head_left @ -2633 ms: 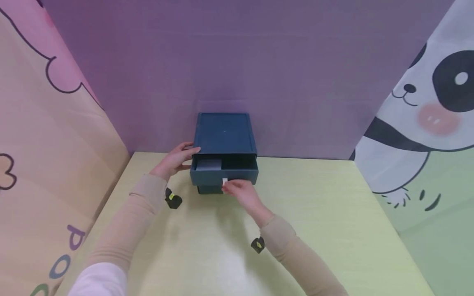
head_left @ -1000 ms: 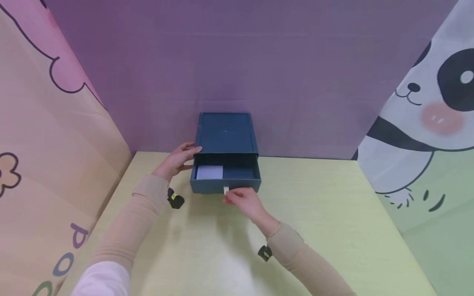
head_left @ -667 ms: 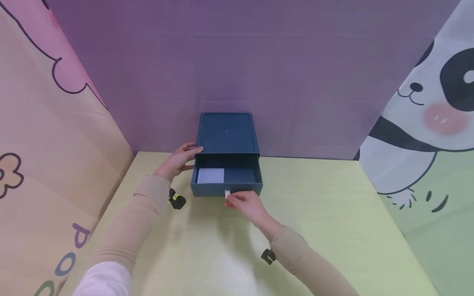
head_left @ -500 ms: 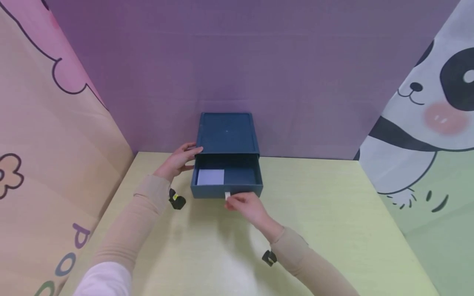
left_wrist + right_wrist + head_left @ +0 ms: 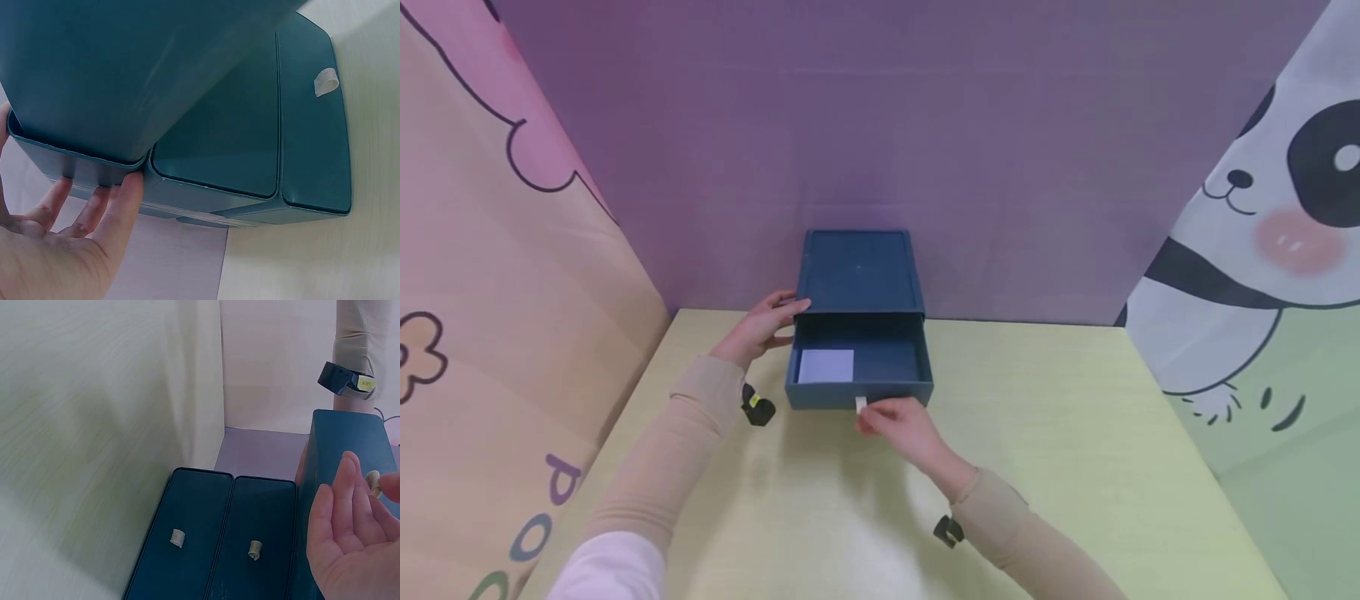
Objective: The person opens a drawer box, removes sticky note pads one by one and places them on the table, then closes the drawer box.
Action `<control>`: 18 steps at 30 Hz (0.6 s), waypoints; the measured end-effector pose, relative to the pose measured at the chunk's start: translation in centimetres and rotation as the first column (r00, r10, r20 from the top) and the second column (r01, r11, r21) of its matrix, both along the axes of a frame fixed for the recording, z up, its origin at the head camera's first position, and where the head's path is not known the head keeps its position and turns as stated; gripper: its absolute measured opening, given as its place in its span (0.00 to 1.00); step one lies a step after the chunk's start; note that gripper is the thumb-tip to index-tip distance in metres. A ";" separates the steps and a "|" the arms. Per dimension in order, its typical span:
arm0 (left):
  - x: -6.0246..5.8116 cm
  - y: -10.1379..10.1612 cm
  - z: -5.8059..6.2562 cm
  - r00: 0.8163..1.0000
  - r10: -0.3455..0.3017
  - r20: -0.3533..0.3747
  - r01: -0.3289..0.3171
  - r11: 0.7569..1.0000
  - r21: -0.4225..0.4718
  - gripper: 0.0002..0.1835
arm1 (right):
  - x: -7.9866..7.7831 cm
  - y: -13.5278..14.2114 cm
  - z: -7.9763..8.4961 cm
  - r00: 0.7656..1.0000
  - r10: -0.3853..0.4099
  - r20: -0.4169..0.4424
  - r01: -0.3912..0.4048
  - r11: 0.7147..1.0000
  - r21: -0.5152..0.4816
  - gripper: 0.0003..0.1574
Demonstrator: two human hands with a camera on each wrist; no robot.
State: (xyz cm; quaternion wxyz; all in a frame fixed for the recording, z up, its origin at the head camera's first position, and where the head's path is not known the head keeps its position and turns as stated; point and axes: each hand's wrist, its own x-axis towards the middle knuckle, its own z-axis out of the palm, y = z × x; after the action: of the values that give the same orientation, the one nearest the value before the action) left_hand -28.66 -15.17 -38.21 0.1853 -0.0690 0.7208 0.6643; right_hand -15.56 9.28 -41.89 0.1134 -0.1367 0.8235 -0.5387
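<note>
A dark blue drawer cabinet [image 5: 858, 271] stands against the back wall, its top drawer [image 5: 827, 397] pulled well out. Inside, at the left, lies a flat white rectangular thing [image 5: 826, 366]. My right hand [image 5: 906, 429] pinches the drawer's pale pull tab [image 5: 861, 405] between thumb and fingers. My left hand [image 5: 757, 329] rests on the cabinet's left side near the front, thumb at the top edge; in the left wrist view several fingertips [image 5: 128, 184] press the side wall. Two lower drawers, one with its pull tab [image 5: 255, 549] visible, are pushed in, as the right wrist view shows.
The cabinet stands on a pale yellow table [image 5: 1075, 450]. Behind it rises a purple wall [image 5: 1000, 167], with printed panels at the left and right, one bearing a panda [image 5: 1262, 250]. A small black wrist camera [image 5: 758, 408] hangs below the left wrist.
The top drawer has slid further out toward me, with my right hand moving along on its tab. More of the white thing inside shows. My left hand has stayed at the cabinet's side.
</note>
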 end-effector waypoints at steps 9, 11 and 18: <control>0.3 0.1 0.1 1.000 -0.004 -0.003 0.004 1.000 -0.005 0.40 | 0.5 0.1 0.2 1.000 0.000 0.003 0.000 1.000 0.009 0.15; 0.3 0.1 0.0 1.000 -0.005 -0.006 0.005 1.000 -0.001 0.40 | 0.6 0.1 0.2 1.000 0.005 0.001 -0.005 1.000 0.004 0.15; 0.3 0.1 0.1 1.000 -0.007 -0.009 0.007 1.000 -0.002 0.40 | 0.8 0.1 -0.1 0.999 0.032 -0.035 -0.033 0.999 -0.004 0.14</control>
State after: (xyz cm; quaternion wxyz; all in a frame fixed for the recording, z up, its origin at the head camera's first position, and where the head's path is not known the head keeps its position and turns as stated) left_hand -28.36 -15.11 -38.11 0.1844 -0.0636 0.7224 0.6634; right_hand -14.73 9.43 -41.95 0.1075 -0.1597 0.8219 -0.5361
